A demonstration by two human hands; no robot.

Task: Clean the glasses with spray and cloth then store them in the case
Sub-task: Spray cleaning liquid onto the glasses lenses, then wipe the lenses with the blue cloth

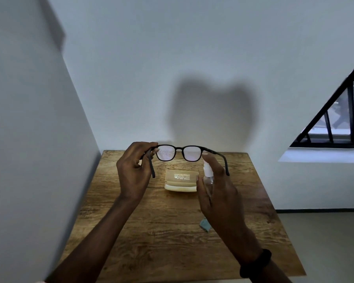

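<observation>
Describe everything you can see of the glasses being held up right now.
The glasses have a dark, matte, plastic-looking frame with squarish lenses. They are held up above the wooden table, temples unfolded toward the wearer. The left hand pinches the left hinge corner. Fine droplets speckle the left lens. The spray bottle in the right hand points at the right lens.

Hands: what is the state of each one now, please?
Left hand: closed on the glasses at the temple hinge.
Right hand: closed around the spray bottle.
</observation>
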